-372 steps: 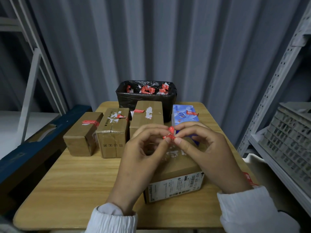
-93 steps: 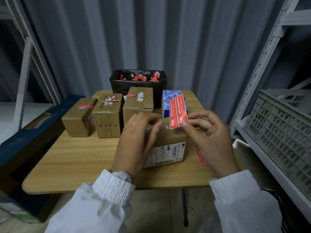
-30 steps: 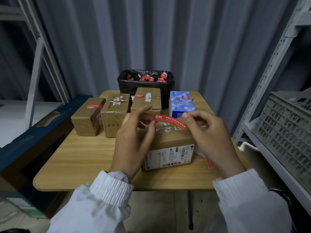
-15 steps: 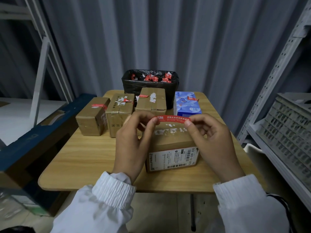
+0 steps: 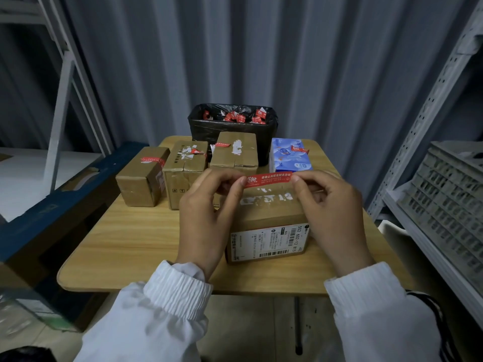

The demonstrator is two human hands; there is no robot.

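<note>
A red strip (image 5: 269,179) is held stretched between the two hands, just above the far top edge of a cardboard box (image 5: 270,212) that stands on the table (image 5: 136,239). The strip's long axis runs from left to right, nearly level, and its printed face is turned toward the camera. Its left end is pinched by the left hand (image 5: 209,215) and its right end by the right hand (image 5: 332,212); both ends are covered by the fingertips. The white print on the strip is too small to be read. Whether the strip touches the box cannot be told. The box's labelled side faces the camera, its near left corner is hidden behind the left hand, and part of its right side is covered by the right hand. Torn white patches are seen on its top.
</note>
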